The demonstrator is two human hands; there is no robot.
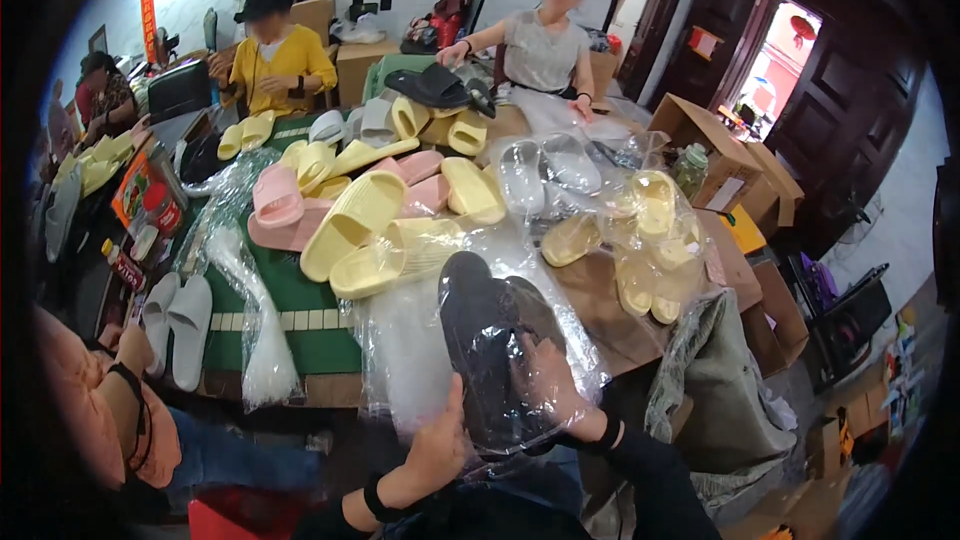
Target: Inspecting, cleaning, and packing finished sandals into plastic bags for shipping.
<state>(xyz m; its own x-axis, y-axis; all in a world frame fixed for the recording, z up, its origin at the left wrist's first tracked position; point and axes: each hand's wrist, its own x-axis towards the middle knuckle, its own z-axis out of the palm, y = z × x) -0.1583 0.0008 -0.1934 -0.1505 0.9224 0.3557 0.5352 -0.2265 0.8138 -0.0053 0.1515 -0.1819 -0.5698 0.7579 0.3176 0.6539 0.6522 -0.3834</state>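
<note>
A pair of dark slippers (480,340) is in a clear plastic bag (575,340) in front of me, at the near edge of the table. My left hand (437,452) grips the pair's left side near the heel end, its index finger pointing up along the bag. From the right, my right hand (548,380) is closed on the pair, with its fingertips at the dark straps; whether it is inside the bag is hard to make out. Beyond the pair lie yellow slippers (350,225) and pink slippers (277,196) in a loose heap.
Bagged yellow slippers (655,205) and bagged grey-white slippers (520,175) lie right of the heap. Empty plastic bags (262,325) hang over the table's front edge. Grey slippers (188,330) stand at left beside a seated co-worker's arm (125,380). Cardboard boxes (720,155) stand right; two co-workers sit opposite.
</note>
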